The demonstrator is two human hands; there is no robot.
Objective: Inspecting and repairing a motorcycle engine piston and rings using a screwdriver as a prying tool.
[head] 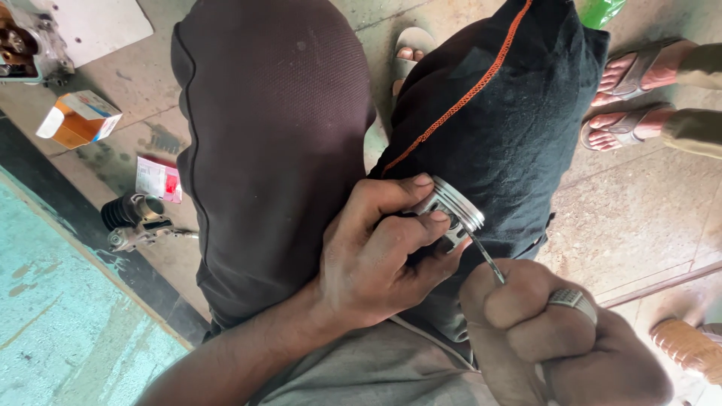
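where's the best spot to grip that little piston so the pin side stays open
Grip the piston around its ringed crown, coming from the left, as the left hand does with thumb and fingers. The round grooved crown gives a firm hold, and the skirt stays open to the thin tool in the right hand.

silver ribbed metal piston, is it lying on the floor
No, the silver ribbed metal piston is held off the floor in the left hand, against the knee in dark trousers.

The piston [451,209] in the left hand [376,256] is bright, ribbed metal. The thin tool [489,265] gripped by the right hand [541,331] looks like dull steel. Beneath both, trousers [278,135] are matt cloth.
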